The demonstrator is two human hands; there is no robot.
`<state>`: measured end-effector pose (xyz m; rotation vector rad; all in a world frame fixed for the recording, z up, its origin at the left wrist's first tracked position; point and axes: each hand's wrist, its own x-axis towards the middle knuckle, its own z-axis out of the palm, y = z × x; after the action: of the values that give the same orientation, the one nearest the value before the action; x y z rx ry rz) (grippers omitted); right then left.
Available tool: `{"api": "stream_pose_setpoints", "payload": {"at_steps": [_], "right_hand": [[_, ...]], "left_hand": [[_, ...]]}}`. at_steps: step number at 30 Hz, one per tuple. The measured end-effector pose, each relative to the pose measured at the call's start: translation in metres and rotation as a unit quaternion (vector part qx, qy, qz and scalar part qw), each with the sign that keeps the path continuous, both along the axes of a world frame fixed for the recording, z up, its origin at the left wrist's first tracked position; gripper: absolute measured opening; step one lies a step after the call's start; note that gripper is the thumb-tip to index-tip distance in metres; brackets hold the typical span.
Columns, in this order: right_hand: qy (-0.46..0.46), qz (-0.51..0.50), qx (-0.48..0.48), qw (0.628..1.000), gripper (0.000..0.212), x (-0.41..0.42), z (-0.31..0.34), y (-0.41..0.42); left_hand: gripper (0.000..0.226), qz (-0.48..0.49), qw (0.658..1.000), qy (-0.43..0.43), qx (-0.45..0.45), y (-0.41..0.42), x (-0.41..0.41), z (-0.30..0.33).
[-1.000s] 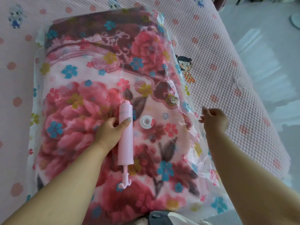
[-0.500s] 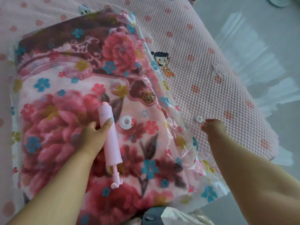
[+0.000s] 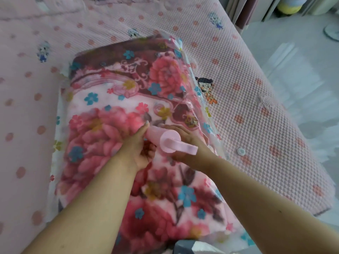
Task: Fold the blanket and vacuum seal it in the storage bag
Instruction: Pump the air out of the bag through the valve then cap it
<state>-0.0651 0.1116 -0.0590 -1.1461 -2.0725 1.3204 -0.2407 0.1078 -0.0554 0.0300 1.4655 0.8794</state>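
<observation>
1. Already the folded plush blanket with red and pink flowers (image 3: 117, 136) lies inside the clear plastic storage bag printed with small blue flowers (image 3: 209, 125), which rests on the pink dotted bed cover (image 3: 256, 74); folding and bagging look finished.
2. Still to do, as I judge it, is drawing the air out: the bag looks full and puffy, not flattened.
3. At this moment the pink plastic hand pump (image 3: 165, 139) stands nearly upright near the middle of the bag, its T-handle pointing at the camera. The valve itself is hidden beneath it, so I cannot tell whether it is seated.
4. Fingers of the left hand (image 3: 136, 149) curl round the pump barrel from the left; the right hand (image 3: 185, 143) wraps it from the right, below the handle.
5. A small round white cap (image 3: 241, 151) lies on the bed cover, just right of the bag.
6. Compared with half a second ago, the pump has been raised from lying flat in the left hand to standing where the white valve was, and the right hand has left the cap to join the grip.
</observation>
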Motion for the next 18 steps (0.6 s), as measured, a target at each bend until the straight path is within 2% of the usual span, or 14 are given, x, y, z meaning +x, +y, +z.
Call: {"api": "stream_pose_setpoints", "payload": {"at_steps": [2,4,6,8,10,12,13,18], "right_hand": [[-0.001,0.013,0.021,1.000,0.058,-0.005,0.006,0.007],[-0.047,0.027,-0.021,0.998,0.033,-0.011,0.013,0.018],[-0.059,-0.004,-0.023,0.998,0.038,-0.014,0.019,0.030],[-0.055,-0.061,-0.003,0.997,0.051,-0.017,0.028,0.042],[-0.071,-0.091,-0.004,0.993,0.048,-0.016,0.037,0.051],[-0.092,-0.091,-0.010,0.992,0.045,-0.016,0.039,0.056],[-0.104,-0.088,-0.011,0.991,0.044,-0.016,0.039,0.056],[-0.124,-0.077,-0.017,0.989,0.044,-0.019,0.036,0.051]], "left_hand": [[0.038,-0.003,0.999,-0.032,-0.030,-0.001,0.004,0.006],[0.046,-0.037,0.998,-0.031,-0.047,-0.001,0.004,0.012],[0.061,-0.097,0.994,0.016,-0.048,0.001,0.000,0.013],[0.068,-0.140,0.984,0.109,-0.027,0.004,-0.007,0.013],[0.048,-0.133,0.970,0.200,0.041,0.004,-0.014,0.013],[0.020,-0.145,0.947,0.258,0.124,0.005,-0.020,0.014],[0.014,-0.162,0.933,0.275,0.163,0.006,-0.021,0.016],[0.023,-0.236,0.882,0.297,0.279,0.012,-0.017,0.041]]}}
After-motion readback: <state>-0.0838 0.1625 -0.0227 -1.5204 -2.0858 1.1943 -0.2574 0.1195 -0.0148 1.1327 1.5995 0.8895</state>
